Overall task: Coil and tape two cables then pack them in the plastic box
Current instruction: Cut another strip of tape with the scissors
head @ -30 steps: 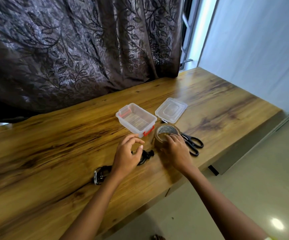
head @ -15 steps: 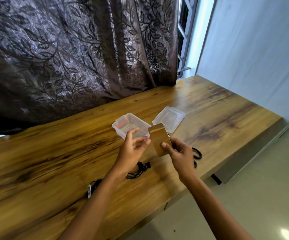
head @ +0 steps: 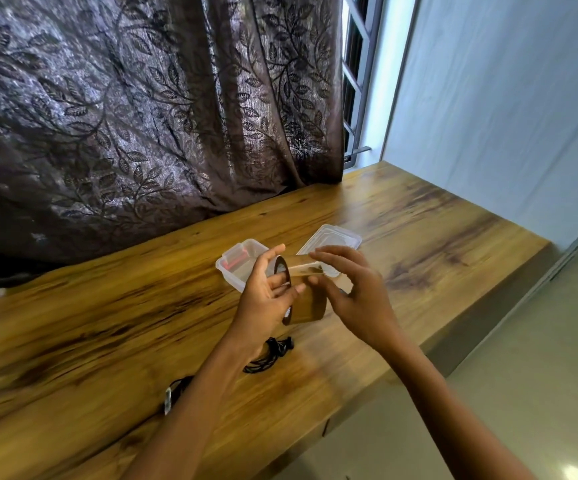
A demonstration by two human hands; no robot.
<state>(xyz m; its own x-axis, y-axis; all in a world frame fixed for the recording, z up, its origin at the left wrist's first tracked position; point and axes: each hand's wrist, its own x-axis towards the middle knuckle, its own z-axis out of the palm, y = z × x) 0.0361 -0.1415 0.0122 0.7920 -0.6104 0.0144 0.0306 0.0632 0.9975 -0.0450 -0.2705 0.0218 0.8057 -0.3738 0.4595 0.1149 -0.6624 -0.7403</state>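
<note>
Brown tape roll (head: 306, 299) sits gripped in the left hand (head: 263, 299), its loose strip running sideways to the right hand's (head: 353, 292) pinching fingertips (head: 315, 255), while the coiled cable (head: 268, 355) lies on the table just below the left wrist.

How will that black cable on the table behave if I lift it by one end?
The cable will probably flop: it lies in loose, uneven loops on the table. The loops look unbound, so they would likely unwind and trail. It looks thin, so it is probably light.
</note>
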